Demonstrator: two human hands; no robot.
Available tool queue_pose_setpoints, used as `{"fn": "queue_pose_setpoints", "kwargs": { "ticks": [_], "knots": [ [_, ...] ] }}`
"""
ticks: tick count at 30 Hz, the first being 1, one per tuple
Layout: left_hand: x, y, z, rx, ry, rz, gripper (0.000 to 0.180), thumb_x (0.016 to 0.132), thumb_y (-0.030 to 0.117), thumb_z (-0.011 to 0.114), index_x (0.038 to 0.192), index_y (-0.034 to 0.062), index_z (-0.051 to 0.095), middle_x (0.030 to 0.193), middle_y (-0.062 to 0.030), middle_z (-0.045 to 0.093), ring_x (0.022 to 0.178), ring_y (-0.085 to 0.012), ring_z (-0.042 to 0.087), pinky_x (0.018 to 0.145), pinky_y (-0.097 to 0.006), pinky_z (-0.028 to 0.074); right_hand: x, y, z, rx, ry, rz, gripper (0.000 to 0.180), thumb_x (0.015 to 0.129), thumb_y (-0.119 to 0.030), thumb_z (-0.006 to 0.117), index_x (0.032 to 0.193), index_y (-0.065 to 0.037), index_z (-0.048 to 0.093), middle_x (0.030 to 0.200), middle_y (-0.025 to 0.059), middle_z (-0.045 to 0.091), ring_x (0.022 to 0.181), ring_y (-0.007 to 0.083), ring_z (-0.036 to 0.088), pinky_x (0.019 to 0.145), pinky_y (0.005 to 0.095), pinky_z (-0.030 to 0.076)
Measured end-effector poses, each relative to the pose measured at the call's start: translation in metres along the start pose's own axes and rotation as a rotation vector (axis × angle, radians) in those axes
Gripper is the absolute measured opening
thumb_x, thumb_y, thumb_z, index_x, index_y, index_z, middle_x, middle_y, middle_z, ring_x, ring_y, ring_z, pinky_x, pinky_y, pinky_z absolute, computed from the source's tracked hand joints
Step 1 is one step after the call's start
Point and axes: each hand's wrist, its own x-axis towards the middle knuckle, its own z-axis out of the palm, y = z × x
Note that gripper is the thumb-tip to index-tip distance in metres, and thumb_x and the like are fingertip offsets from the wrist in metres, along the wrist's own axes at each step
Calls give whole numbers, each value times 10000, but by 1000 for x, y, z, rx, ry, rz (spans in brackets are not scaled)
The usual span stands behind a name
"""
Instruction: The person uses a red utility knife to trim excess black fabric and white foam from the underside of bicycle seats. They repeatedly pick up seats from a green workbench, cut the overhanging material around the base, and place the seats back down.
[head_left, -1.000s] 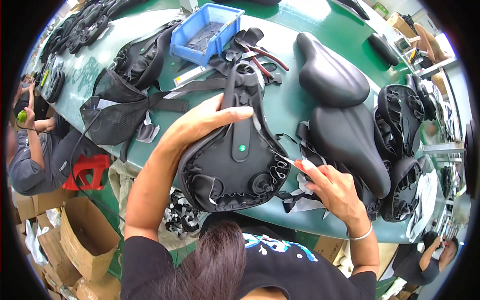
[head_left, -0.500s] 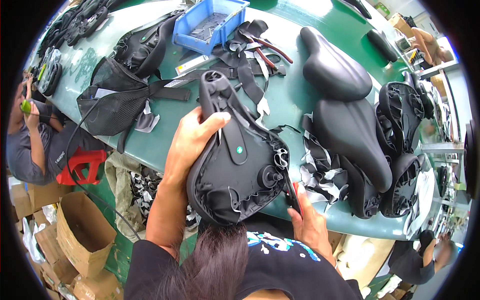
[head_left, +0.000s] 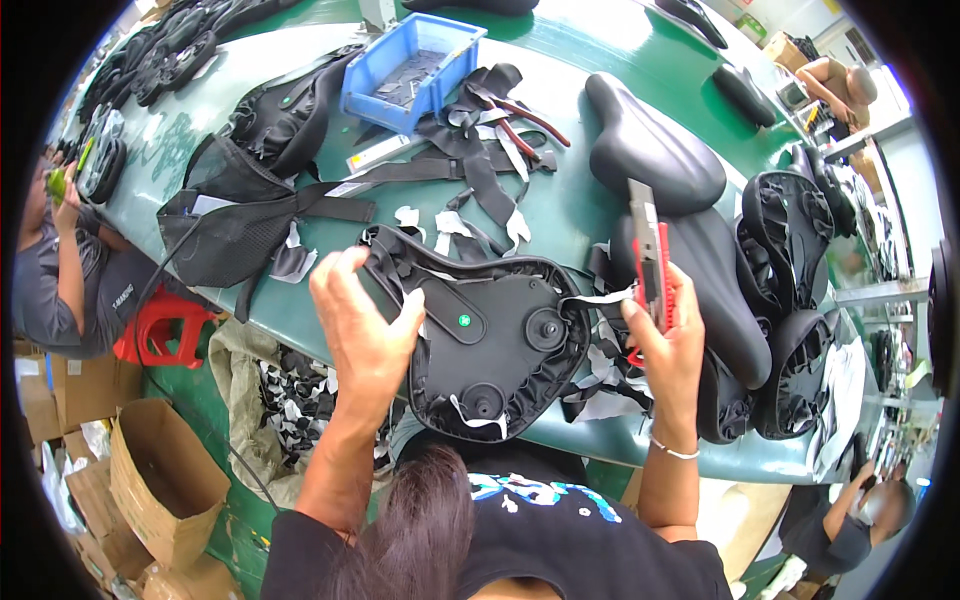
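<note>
Left hand [head_left: 365, 325] grips upturned saddle [head_left: 480, 340] | right hand [head_left: 665, 345] clutches red cutter [head_left: 652, 268] | blue bin [head_left: 412, 70] holds small parts

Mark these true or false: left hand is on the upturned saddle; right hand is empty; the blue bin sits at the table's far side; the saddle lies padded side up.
1. The left hand grips the upturned saddle. True.
2. The right hand is empty. False: it holds a red cutter.
3. The blue bin sits at the far side of the table. True.
4. The saddle lies padded side up. False: its underside faces up.
</note>
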Motion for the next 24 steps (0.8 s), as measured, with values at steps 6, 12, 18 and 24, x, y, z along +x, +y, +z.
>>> {"fn": "queue_pose_setpoints", "kwargs": {
  "ticks": [6,12,18,24],
  "knots": [
    [34,72,48,31,-677,562,201,723,177,645,889,70,612,789,-79,605,842,-243,554,753,-401,361,-14,-14,11,-116,-214,-275,547,806,-55,698,1295,-11,456,966,127,650,842,198,647,781,284,502],
    [35,61,51,-200,-707,488,91,785,138,609,768,50,623,702,-71,585,696,-218,541,700,-350,348,-34,14,-43,-495,-306,-462,538,779,-9,681,1298,-54,545,798,94,630,623,219,591,576,318,484],
    [43,67,40,-936,-676,-582,154,851,175,605,797,46,669,648,29,583,519,-61,436,495,-221,357,-55,5,-34,-803,-343,-419,586,756,-23,706,1315,-53,534,661,92,535,534,233,532,494,342,428],
    [39,82,35,-1341,-792,-508,168,903,131,550,816,0,607,751,-131,642,538,-47,405,533,-192,353,-69,-2,-12,-879,-209,-342,604,802,-99,700,1370,-98,493,623,65,506,493,212,524,447,350,393]
  ]
}}
